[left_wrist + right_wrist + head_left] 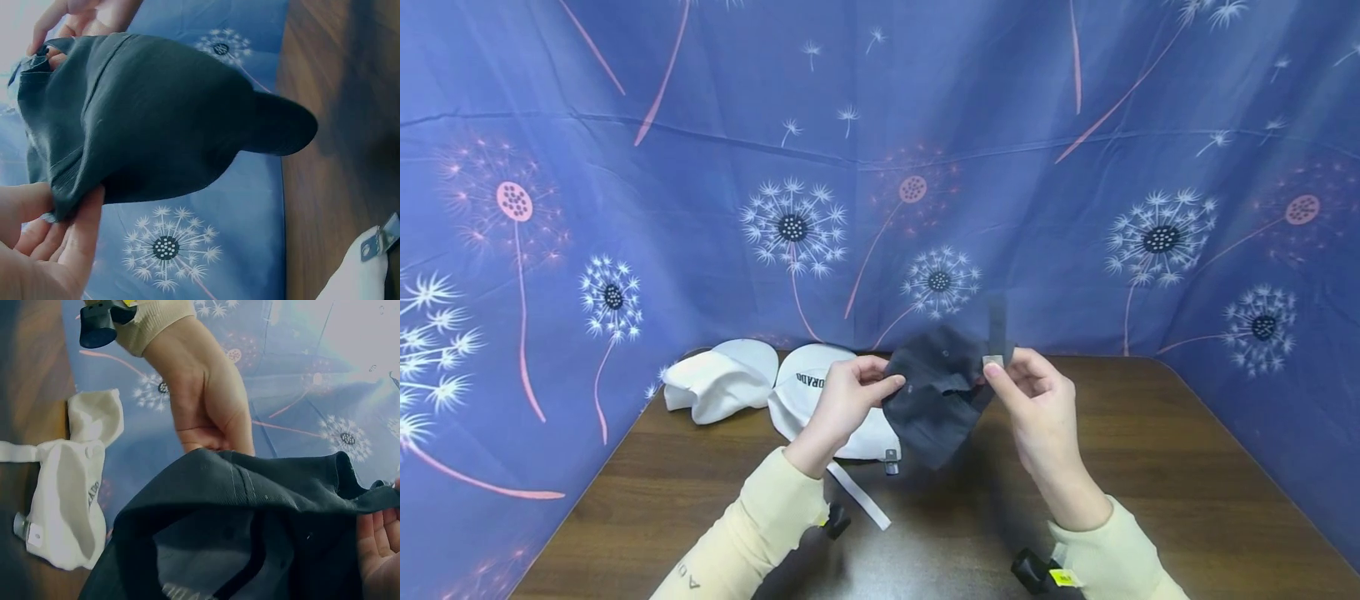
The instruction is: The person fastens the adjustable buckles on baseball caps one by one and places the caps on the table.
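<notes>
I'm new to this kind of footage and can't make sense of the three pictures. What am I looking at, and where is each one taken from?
No machine here: a person works bare-handed. The wide picture comes from a head camera; the other two from wrist cameras. The left hand and right hand hold a dark cap up between them, each with a pinching grip on its edge; the right also pinches the cap's metal buckle. On the wooden table lie two white caps: one by the curtain, another with lettering and a loose strap.
</notes>
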Tool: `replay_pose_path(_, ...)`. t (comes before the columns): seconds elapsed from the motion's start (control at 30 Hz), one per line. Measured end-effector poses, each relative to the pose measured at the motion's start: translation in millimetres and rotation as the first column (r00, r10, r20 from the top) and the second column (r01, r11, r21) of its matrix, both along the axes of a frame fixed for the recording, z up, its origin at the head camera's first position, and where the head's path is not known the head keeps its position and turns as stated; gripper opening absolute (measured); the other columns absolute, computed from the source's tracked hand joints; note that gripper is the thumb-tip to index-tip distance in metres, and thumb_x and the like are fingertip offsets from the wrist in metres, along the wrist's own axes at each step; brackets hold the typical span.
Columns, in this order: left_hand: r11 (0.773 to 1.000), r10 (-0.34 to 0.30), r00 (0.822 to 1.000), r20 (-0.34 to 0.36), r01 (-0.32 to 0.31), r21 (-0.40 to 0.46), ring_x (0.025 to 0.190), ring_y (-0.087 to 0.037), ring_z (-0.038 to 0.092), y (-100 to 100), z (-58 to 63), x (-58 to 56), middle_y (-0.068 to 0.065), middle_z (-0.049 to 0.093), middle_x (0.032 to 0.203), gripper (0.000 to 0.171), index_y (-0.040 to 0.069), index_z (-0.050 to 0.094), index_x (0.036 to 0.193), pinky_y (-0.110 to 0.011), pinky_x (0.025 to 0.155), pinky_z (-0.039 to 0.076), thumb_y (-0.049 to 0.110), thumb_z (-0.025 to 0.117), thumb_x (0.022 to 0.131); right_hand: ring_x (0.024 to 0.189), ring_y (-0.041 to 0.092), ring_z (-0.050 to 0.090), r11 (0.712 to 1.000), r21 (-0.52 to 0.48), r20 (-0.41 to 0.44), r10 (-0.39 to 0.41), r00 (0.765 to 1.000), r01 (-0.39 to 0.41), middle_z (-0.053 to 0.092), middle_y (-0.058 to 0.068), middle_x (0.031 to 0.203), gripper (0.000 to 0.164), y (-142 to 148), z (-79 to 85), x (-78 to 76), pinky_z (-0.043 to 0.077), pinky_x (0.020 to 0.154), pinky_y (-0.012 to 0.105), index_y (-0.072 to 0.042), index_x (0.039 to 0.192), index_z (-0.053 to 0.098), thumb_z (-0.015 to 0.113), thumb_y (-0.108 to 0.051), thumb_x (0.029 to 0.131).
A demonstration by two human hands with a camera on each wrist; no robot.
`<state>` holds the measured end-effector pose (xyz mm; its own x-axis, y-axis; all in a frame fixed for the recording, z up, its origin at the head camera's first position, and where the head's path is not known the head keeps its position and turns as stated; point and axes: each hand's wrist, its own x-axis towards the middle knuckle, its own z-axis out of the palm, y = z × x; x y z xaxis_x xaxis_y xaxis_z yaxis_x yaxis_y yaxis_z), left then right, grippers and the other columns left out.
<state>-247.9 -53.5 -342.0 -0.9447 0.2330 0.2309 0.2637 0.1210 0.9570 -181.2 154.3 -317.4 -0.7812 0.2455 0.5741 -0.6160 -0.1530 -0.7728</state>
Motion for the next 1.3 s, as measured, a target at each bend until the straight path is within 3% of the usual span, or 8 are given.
replay_pose_path(0.17,0.995,0.069,0.981,-0.18,-0.081,-0.06,0.076,-0.011,0.067,3,6.1,-3.3,-0.004,0.072,0.083,0.014,0.009,0.072,0.092,-0.026,0.07,0.053,0.019,0.074,0.082,0.065,0.011,0.063,0.999,0.049,-0.035,-0.004,0.999,0.006,0.069,0.002,0.075,0.013,7,-4.1,1.6,0.049,0.063,0.018,-0.001,0.086,0.067,0.067,0.01,0.08)
replay_pose_path(0.37,0.984,0.134,0.915,-0.381,-0.168,-0.055,0.075,-0.008,0.068,6,15.8,-3.7,-0.002,0.073,0.085,0.016,0.009,0.074,0.093,-0.025,0.069,0.055,0.018,0.075,0.081,0.068,0.008,0.062,0.994,0.102,-0.069,0.04,0.997,-0.033,0.069,-0.003,0.077,0.021,14,-6.9,4.3,0.049,0.065,0.017,-0.006,0.087,0.067,0.066,0.013,0.078)
replay_pose_path(0.57,0.974,0.173,0.814,-0.554,-0.224,-0.025,0.066,-0.001,0.066,5,24.3,-7.2,0.0,0.072,0.079,0.011,0.01,0.075,0.09,-0.021,0.061,0.053,0.018,0.073,0.083,0.065,0.01,0.06,0.988,0.148,-0.122,0.055,0.991,-0.037,0.069,0.0,0.08,0.016,18,-10.3,2.8,0.048,0.061,0.017,0.008,0.089,0.064,0.064,0.019,0.076)
replay_pose_path(0.7,0.965,0.192,0.748,-0.635,-0.261,-0.016,0.066,-0.004,0.067,4,31.9,-8.5,-0.002,0.073,0.08,0.011,0.009,0.075,0.091,-0.019,0.06,0.053,0.015,0.073,0.082,0.067,0.011,0.062,0.985,0.168,-0.157,0.071,0.985,-0.044,0.07,0.004,0.083,0.019,20,-14.7,1.2,0.05,0.063,0.017,0.01,0.091,0.063,0.064,0.021,0.075)
replay_pose_path(0.93,0.933,0.175,0.591,-0.787,-0.354,-0.058,0.072,-0.012,0.069,-2,42.6,-16.7,-0.008,0.073,0.084,0.011,0.005,0.076,0.09,-0.021,0.064,0.054,0.011,0.074,0.081,0.077,0.01,0.067,0.964,0.267,-0.102,0.029,0.994,-0.001,0.07,0.0,0.087,0.013,30,-20.5,0.6,0.052,0.071,0.017,0.011,0.094,0.063,0.062,0.013,0.082)
replay_pose_path(1.1,0.925,0.151,0.54,-0.828,-0.373,-0.074,0.073,-0.015,0.069,-8,47.4,-23.7,-0.009,0.073,0.084,0.01,0.004,0.076,0.089,-0.025,0.062,0.054,0.009,0.075,0.08,0.08,0.011,0.067,0.936,0.336,-0.051,-0.09,0.995,0.102,0.069,0.002,0.084,0.013,41,-20.4,-1.6,0.052,0.076,0.019,0.011,0.094,0.062,0.055,0.001,0.092)
replay_pose_path(1.23,0.926,0.11,0.497,-0.861,-0.366,-0.093,0.076,-0.017,0.07,-13,50.8,-28.3,-0.009,0.073,0.083,0.01,0.004,0.075,0.088,-0.027,0.068,0.054,0.007,0.075,0.079,0.079,0.013,0.067,0.943,0.286,-0.035,-0.164,0.986,0.168,0.069,0.005,0.083,0.013,49,-14.4,-5.6,0.051,0.077,0.02,0.014,0.093,0.061,0.058,0.001,0.091)
replay_pose_path(1.3,0.927,0.083,0.476,-0.875,-0.36,-0.108,0.078,-0.018,0.07,-14,52.1,-30.1,-0.009,0.073,0.083,0.01,0.004,0.075,0.088,-0.027,0.071,0.054,0.006,0.075,0.079,0.081,0.009,0.066,0.924,0.312,-0.054,-0.214,0.975,0.22,0.07,0.001,0.086,0.012,53,-10.0,-8.8,0.05,0.077,0.017,0.012,0.095,0.062,0.062,0.003,0.088)
